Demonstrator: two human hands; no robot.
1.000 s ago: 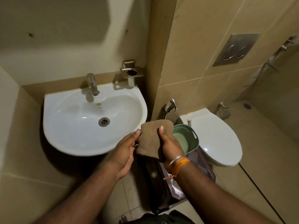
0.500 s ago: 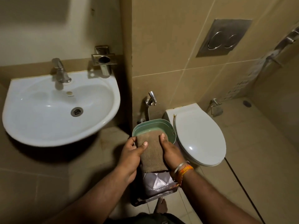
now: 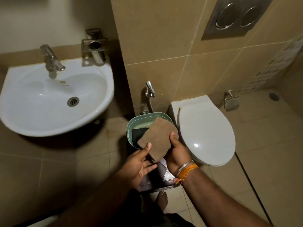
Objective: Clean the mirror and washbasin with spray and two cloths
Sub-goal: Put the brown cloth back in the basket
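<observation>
The brown cloth (image 3: 157,139) is held flat and tilted over the green tub (image 3: 131,126), its far corner reaching past the tub's right rim toward the toilet lid (image 3: 206,133). Inside the tub, under the cloth's left edge, lies a dark cloth (image 3: 137,134). The tub sits on a dark patterned stand (image 3: 164,179), wedged between the wall corner on its left and the toilet on its right; the tub's right rim is just beside the toilet lid, with almost no gap. Behind the tub a hose tap (image 3: 150,90) juts from the wall, close above the back rim.

The basin (image 3: 49,99) hangs on the wall to the left, well apart from the tub, its rounded front edge overhanging bare floor tiles (image 3: 49,161). The faucet (image 3: 50,61) stands at its back, and a metal holder (image 3: 95,46) is fixed to the wall at its right rear corner, tight against the wall corner. The widest free room is the floor below the basin and the tiles to the right of the toilet.

The right hand (image 3: 176,153) grips the cloth's right edge, thumb on top and fingers curled below, wrist with a bangle and orange thread (image 3: 186,170) over the stand. The left hand (image 3: 141,163) comes in palm up beneath the cloth's near-left corner, thumb pressing on top of the cloth, the other fingers spread and relaxed underneath. Both forearms reach in from the bottom, converging over the stand. A bare foot (image 3: 162,200) shows on the floor just below the stand.
</observation>
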